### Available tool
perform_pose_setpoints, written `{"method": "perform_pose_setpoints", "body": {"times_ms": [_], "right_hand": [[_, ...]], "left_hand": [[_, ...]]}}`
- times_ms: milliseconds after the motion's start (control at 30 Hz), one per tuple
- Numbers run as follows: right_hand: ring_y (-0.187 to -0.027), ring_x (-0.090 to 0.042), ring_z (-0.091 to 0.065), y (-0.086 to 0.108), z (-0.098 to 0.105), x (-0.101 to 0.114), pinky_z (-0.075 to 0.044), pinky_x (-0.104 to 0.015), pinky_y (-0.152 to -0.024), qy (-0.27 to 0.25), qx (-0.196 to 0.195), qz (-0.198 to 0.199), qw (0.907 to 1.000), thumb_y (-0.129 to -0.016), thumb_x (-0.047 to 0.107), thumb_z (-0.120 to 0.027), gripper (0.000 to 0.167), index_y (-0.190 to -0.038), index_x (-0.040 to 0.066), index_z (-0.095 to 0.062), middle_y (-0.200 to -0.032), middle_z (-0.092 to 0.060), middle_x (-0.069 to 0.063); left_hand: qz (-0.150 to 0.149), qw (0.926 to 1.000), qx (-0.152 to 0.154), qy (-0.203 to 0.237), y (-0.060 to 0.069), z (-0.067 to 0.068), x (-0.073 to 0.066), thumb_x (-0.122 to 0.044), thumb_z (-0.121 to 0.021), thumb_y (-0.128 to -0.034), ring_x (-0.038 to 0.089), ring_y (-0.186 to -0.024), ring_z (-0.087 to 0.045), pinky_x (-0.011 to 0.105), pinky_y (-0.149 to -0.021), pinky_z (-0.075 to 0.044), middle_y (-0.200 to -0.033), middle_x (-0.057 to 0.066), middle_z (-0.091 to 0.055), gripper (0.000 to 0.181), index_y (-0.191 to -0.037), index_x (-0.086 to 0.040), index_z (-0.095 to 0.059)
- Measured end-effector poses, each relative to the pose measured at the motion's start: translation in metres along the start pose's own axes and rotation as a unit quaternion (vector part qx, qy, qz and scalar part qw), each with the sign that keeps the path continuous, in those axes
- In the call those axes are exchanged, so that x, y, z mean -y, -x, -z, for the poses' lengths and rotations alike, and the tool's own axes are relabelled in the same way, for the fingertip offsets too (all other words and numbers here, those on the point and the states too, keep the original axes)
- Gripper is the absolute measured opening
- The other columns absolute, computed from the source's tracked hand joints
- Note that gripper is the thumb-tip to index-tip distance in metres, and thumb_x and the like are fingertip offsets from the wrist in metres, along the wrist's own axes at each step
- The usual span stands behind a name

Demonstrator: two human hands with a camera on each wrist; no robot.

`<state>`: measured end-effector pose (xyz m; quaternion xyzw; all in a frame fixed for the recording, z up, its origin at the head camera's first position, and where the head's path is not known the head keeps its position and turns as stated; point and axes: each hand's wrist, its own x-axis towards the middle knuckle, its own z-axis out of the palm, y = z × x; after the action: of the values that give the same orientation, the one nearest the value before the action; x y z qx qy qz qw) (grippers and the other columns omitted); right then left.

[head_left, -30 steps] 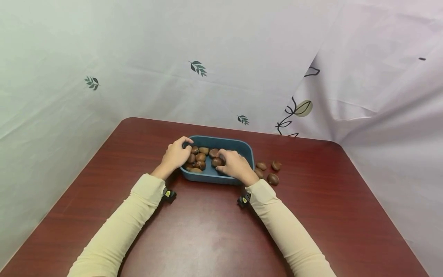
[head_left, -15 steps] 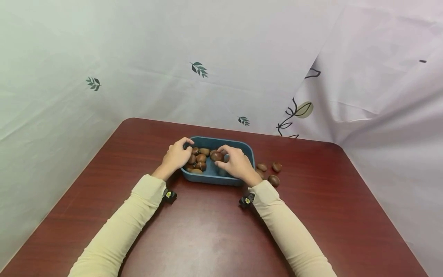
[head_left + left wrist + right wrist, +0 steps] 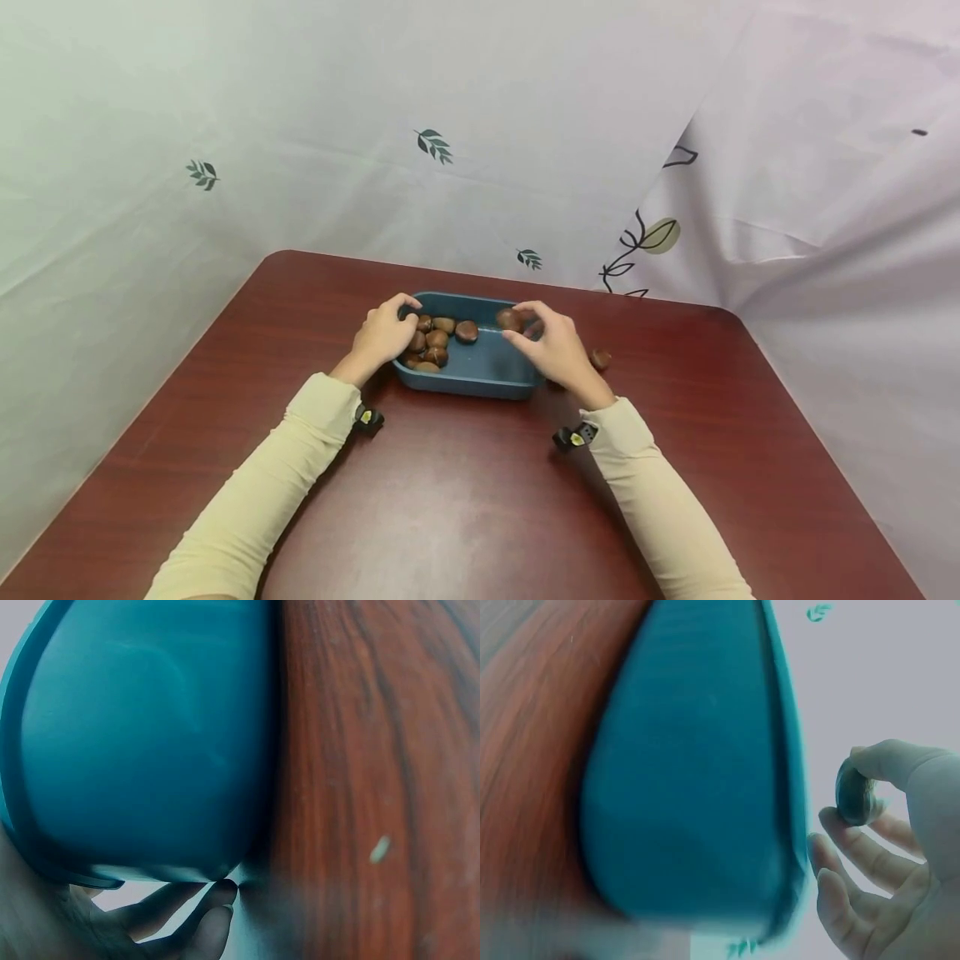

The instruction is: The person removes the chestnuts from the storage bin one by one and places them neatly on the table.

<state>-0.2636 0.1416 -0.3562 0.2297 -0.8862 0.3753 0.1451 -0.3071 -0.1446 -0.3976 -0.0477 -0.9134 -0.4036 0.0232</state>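
Note:
A blue rectangular plastic bin point(image 3: 465, 386) stands on the table, with several brown chestnuts point(image 3: 437, 339) gathered in its left half and one point(image 3: 467, 332) a little apart from them. My left hand point(image 3: 382, 335) grips the bin's left end, thumb at the rim; in the left wrist view its fingers point(image 3: 214, 930) lie against the outer wall. Above the bin's right end, my right hand point(image 3: 555, 346) pinches a chestnut point(image 3: 510, 320) between thumb and fingertips. The right wrist view has this held chestnut point(image 3: 853, 793) higher than the rim.
On the dark red wooden table point(image 3: 450, 500), another chestnut point(image 3: 600, 359) lies to the right of the bin, partly behind my right hand. Others there are mostly hidden by that hand. A pale leaf-print cloth point(image 3: 337, 167) hangs behind the table.
My right hand has lifted a chestnut from the middle of the bin and carried it right, to the bin's right end. My left hand has stayed at the left end.

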Motion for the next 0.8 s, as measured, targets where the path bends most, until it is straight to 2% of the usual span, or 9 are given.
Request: {"method": "perform_pose_setpoints", "body": {"times_ms": [167, 367, 600, 800], "right_hand": [[-0.079, -0.021, -0.064, 0.013, 0.028, -0.014, -0.051, -0.035, -0.067, 0.009, -0.033, -0.03, 0.9989, -0.089, 0.016, -0.074, 0.034, -0.119, 0.004, -0.063, -0.099, -0.069, -0.01], [-0.081, -0.022, -0.063, 0.028, 0.051, -0.036, -0.05, -0.034, -0.07, 0.012, -0.05, -0.097, 0.9939, -0.091, 0.019, -0.072, 0.034, -0.119, 0.004, -0.062, -0.097, -0.067, -0.012], [-0.093, -0.03, -0.065, 0.047, 0.07, -0.063, -0.051, -0.042, -0.078, 0.03, -0.045, -0.15, 0.9872, -0.095, 0.019, -0.067, 0.038, -0.127, 0.002, -0.057, -0.111, -0.065, -0.017], [-0.101, -0.033, -0.066, 0.06, 0.081, -0.081, -0.049, -0.047, -0.086, 0.035, -0.037, -0.191, 0.9803, -0.094, 0.019, -0.067, 0.04, -0.127, 0.0, -0.057, -0.115, -0.065, -0.02]], "left_hand": [[-0.006, 0.9999, 0.011, 0.002, -0.002, -0.002, -0.002, -0.029, -0.043, -0.0986, 0.022, -0.051, -0.038, 0.033, -0.045, -0.03, -0.073, 0.01, -0.051, 0.036, -0.131, -0.024, -0.058], [-0.007, 0.9999, 0.015, 0.005, -0.002, 0.0, 0.0, -0.027, -0.043, -0.0993, 0.02, -0.047, -0.034, 0.031, -0.042, -0.027, -0.067, 0.01, -0.048, 0.036, -0.132, -0.023, -0.056], [-0.005, 0.9998, 0.017, 0.006, -0.002, 0.0, 0.002, -0.028, -0.042, -0.099, 0.019, -0.047, -0.033, 0.031, -0.042, -0.027, -0.068, 0.01, -0.049, 0.037, -0.132, -0.023, -0.057], [-0.003, 0.9998, 0.016, 0.006, -0.002, 0.001, 0.001, -0.028, -0.043, -0.0988, 0.02, -0.048, -0.034, 0.031, -0.043, -0.027, -0.068, 0.01, -0.049, 0.036, -0.132, -0.023, -0.057]]}}
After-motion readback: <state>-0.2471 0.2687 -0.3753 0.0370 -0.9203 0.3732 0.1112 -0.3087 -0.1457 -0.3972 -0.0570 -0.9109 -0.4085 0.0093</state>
